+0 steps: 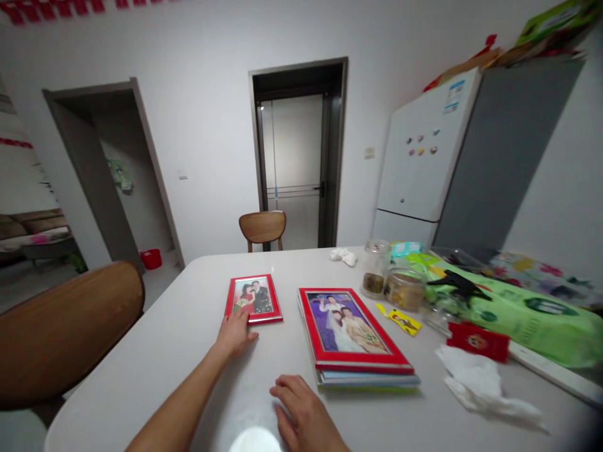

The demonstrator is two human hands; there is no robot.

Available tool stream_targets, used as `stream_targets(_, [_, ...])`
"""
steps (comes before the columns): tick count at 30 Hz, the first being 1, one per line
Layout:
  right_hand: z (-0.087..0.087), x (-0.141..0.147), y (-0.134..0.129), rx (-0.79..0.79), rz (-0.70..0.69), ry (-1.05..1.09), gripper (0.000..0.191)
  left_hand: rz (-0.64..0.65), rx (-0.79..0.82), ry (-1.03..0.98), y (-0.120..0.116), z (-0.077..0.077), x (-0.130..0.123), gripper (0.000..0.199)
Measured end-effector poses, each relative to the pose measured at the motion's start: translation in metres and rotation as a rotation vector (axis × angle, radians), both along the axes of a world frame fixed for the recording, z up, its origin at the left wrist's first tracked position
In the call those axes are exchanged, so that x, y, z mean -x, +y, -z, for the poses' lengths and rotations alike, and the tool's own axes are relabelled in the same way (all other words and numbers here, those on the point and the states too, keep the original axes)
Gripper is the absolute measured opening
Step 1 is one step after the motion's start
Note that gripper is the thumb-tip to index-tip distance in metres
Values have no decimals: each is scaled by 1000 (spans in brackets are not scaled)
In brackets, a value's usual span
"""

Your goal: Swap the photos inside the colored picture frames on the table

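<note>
A small red picture frame (254, 299) lies flat on the white table (188, 301), showing two people. My left hand (234, 333) touches its near left corner, fingertips on the frame and thumb apart, resting on the table. To the right lies a larger red picture frame (351, 329) on top of a stack of other flat items (367, 378). My right hand (304, 411) is over the table at the near edge, just left of the stack, fingers loosely curved and apart, holding nothing. A round white object (255, 440) is partly visible between my forearms.
Glass jars (404, 289), a yellow packet (404, 321), a red packet (478, 340), crumpled tissue (483, 383) and a green package (527, 307) occupy the right side. Wooden chairs (262, 227) stand at the far and left sides. A fridge (424, 150) is behind.
</note>
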State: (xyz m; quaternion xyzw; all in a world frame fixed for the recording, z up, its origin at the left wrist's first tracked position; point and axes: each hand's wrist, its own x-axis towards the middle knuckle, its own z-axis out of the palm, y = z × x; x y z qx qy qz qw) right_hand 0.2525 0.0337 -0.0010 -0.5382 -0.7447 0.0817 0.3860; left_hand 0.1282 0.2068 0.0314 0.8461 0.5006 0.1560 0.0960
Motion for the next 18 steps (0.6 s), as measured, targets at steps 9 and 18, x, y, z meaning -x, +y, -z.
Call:
stream_targets(9, [23,-7,7,2,252,206,41,-14,-31,99,-110,-5,48,35])
stream_targets(18, [21,-8,4,20,232,296,39,279,62,-37,-162,36,25,60])
